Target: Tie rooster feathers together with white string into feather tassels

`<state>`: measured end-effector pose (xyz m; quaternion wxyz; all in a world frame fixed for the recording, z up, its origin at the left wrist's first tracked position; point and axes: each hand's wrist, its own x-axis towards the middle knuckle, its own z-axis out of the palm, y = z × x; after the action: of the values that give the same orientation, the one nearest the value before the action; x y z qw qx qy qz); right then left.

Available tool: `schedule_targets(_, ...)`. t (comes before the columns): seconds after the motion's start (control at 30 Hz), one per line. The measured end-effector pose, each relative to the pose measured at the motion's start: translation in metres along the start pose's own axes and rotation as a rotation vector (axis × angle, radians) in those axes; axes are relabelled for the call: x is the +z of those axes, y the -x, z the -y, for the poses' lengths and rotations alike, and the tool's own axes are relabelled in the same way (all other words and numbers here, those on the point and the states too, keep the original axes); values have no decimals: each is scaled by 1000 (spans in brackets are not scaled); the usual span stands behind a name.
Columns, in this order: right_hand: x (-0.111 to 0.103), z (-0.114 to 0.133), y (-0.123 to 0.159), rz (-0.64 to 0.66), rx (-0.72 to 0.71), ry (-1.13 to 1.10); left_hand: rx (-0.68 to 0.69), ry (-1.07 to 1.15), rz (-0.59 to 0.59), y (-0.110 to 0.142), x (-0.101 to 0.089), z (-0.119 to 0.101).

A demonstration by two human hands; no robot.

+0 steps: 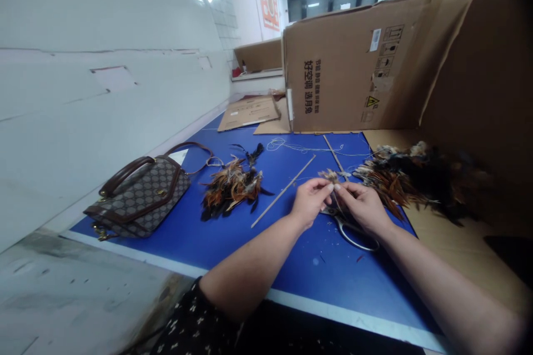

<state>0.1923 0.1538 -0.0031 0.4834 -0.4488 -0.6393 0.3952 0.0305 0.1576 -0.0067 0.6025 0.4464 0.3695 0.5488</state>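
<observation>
My left hand (311,201) and my right hand (361,204) meet above the blue table, fingertips pinched close together. Between them they grip a small bunch of feathers (330,176), its pale brown tips pointing away from me. Just under my hands lie scissors (353,241), one large loop handle showing and the blades mostly hidden. A pile of brown and black feathers (233,186) rests to the left of my left hand. Beyond my right hand spreads a larger heap of feathers (416,177) in black, rust and cream.
A patterned handbag (145,197) stands at the left beside the wall. One thin stick (283,191) lies left of my hands, and another stick (334,155) lies behind them. Loose thread (308,148) curls across the blue table (250,252). A large cardboard box (345,83) blocks the back right.
</observation>
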Motion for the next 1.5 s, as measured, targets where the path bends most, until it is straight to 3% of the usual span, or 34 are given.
schedule_targets(0.33, 2, -4, 0, 34, 36, -67, 24, 228, -67, -7, -1, -1)
schedule_targets(0.73, 7, -4, -1, 94, 87, -47, 34, 322, 51, -2, 5, -6)
schedule_targets(0.97, 5, -9, -1, 167, -42, 107, -55, 260, 9, -9, 0, 0)
schedule_targets(1.33, -5, 6, -1, 333, -102, 194, -145, 10, 258, -5, -10, -4)
schedule_targets(1.5, -11, 7, -2, 300, -170, 341, -115, -5, 226, -5, -10, -6)
